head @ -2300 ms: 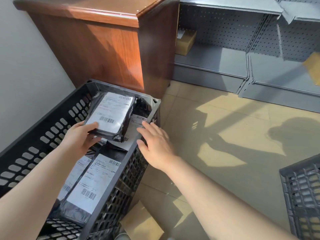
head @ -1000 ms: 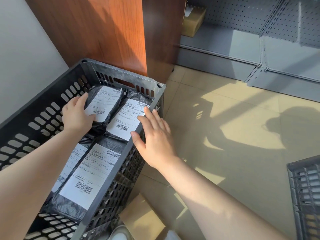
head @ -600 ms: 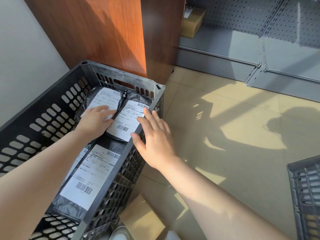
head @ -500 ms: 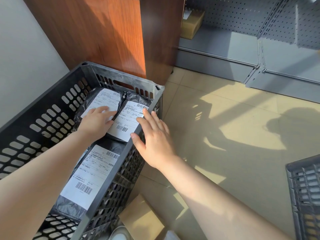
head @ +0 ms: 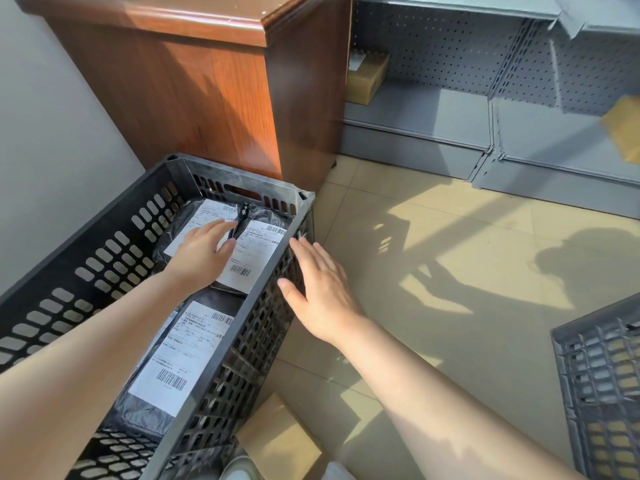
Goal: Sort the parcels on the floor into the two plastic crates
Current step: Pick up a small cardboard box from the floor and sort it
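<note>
A black slotted plastic crate (head: 104,244) stands on the floor at the left, holding several black bagged parcels with white labels. My left hand (head: 201,254) lies flat with fingers spread on the far-left parcel (head: 207,213), next to another parcel (head: 256,251). A third labelled parcel (head: 183,355) lies nearer to me in the crate. My right hand (head: 322,292) is open, resting against the crate's right rim, holding nothing. A second grey crate (head: 602,382) shows at the right edge. A brown cardboard parcel (head: 280,441) lies on the floor beside the black crate.
A wooden cabinet (head: 214,84) stands right behind the black crate. Grey metal shelving (head: 450,109) runs along the back wall with a cardboard box (head: 367,77) on its low shelf. A grey wall closes the left side. Tiled floor (head: 450,271) spreads between the crates.
My left hand set the parcel down in the crate's far end and now rests flat on it. My right hand stayed at the crate's rim. The view tilted up slightly.
</note>
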The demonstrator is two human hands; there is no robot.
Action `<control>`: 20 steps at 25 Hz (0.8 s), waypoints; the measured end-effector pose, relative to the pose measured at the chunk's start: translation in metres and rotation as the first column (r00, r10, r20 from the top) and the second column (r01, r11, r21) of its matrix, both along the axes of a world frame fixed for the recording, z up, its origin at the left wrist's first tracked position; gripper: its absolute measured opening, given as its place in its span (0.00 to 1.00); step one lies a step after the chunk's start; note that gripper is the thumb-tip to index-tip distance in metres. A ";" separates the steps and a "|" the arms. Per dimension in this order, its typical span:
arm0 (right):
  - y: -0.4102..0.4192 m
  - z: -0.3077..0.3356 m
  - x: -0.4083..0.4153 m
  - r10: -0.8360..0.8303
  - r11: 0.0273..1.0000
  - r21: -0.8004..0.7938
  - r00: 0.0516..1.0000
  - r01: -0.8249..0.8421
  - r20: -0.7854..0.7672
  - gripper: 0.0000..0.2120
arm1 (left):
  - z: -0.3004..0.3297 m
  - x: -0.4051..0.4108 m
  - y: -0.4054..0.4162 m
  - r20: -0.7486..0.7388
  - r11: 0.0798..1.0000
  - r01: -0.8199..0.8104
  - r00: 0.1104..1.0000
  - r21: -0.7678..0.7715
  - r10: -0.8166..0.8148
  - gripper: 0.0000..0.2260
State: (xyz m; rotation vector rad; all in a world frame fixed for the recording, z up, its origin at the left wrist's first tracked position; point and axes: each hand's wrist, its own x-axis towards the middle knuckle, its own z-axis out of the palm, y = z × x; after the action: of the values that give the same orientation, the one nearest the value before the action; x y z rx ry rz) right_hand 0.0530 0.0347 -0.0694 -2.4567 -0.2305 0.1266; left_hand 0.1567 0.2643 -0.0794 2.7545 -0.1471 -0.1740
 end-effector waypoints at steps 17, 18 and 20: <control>-0.076 -0.054 -0.069 -0.313 0.940 0.018 0.882 0.340 -0.352 0.34 | -0.023 -0.098 -0.139 0.151 0.835 0.539 0.821 0.112 -0.550 0.24; -0.078 -0.065 -0.073 -0.323 0.933 0.028 0.868 0.359 -0.376 0.34 | -0.034 -0.103 -0.138 0.100 0.842 0.524 0.838 0.130 -0.537 0.23; -0.080 -0.084 -0.081 -0.338 0.921 0.037 0.841 0.389 -0.423 0.34 | -0.057 -0.113 -0.135 -0.043 0.896 0.425 0.905 0.129 -0.423 0.23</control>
State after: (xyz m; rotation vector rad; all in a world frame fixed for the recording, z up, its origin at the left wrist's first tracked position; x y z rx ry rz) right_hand -0.0281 -0.0454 -0.1531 -2.2405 0.4042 0.4421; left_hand 0.0438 0.1295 -0.1365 2.8148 -0.7636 -0.3285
